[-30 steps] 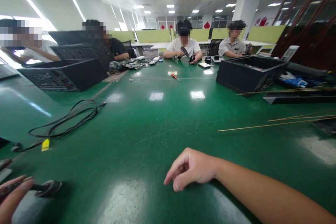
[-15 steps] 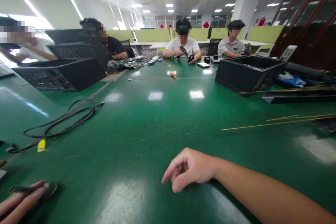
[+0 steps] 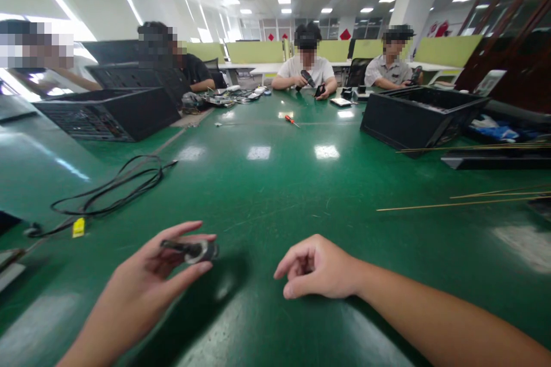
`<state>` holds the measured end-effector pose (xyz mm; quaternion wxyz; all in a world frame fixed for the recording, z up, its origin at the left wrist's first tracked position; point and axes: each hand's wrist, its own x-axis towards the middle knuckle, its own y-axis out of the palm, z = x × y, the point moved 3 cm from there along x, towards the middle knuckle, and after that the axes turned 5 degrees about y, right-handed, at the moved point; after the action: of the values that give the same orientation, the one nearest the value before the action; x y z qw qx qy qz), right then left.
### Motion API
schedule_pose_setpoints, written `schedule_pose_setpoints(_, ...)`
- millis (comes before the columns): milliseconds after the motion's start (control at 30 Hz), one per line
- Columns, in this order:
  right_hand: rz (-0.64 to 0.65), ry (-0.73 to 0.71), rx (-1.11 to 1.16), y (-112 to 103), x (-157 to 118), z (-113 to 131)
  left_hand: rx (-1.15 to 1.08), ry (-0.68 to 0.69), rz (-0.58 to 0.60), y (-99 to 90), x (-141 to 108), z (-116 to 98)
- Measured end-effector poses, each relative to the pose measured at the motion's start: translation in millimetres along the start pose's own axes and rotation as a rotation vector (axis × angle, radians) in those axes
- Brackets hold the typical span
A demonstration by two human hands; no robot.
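My left hand (image 3: 150,281) is raised over the green table (image 3: 275,195) at the lower left. Between its thumb and fingers it holds a small dark part (image 3: 200,251) with a round, ring-like end and a short arm; blur hides its details. My right hand (image 3: 316,269) rests near the table's front middle, to the right of the left hand. Its fingers are loosely curled, the thumb is apart from them, and nothing shows in it. The two hands do not touch.
Looped black cable (image 3: 103,189) with a yellow tag (image 3: 78,227) lies left. Black computer cases stand at left (image 3: 112,113) and right (image 3: 413,120). A red screwdriver (image 3: 290,120) lies far ahead. Thin rods (image 3: 430,206) lie right. Several people sit around the table.
My left hand has come in from the lower left corner towards the middle, carrying the dark part. My right hand has hardly moved. The view has shifted slightly.
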<state>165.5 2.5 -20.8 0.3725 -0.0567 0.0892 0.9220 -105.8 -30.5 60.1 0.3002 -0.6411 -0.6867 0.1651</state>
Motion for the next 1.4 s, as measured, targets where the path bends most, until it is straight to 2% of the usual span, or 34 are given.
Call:
schedule_pose_setpoints(100,-0.297,-0.135,-0.09,-15.2,2.1,4.3,-0.24,0.126,0.187,48.9,22.7,-35.1)
schedule_pose_setpoints(167,-0.439,-0.195,-0.117,-24.5,2.3,5.9,-0.269,0.218,0.275,75.4,32.2,-53.1)
schedule_pose_setpoints(233,-0.5,-0.225,-0.183,-28.3,1.1,7.3,-0.224,0.308,0.286,91.6,36.9,-59.1)
schedule_pose_setpoints(300,-0.477,-0.255,-0.353,-24.9,-1.4,10.2,-0.194,0.406,0.265,98.7,37.4,-55.1)
schedule_pose_setpoints(400,-0.443,-0.315,-0.518,-14.9,-7.1,15.3,-0.244,0.531,0.242,99.7,33.4,-42.2)
schedule_pose_setpoints(533,-0.453,-0.355,-0.621,-7.6,-10.3,18.0,-0.322,0.583,0.245,97.3,27.2,-33.1)
schedule_pose_setpoints(767,-0.475,-0.353,-0.489,-9.7,-10.9,14.2,-0.334,0.575,0.233,99.5,27.8,-30.6)
schedule_pose_setpoints(1100,-0.605,-0.443,-0.672,-8.0,-20.9,26.5,-0.335,0.524,0.207,102.3,33.1,-25.5)
schedule_pose_setpoints(1400,-0.549,-0.5,-0.725,-6.4,-19.5,27.2,-0.298,0.532,0.205,102.5,31.1,-29.5)
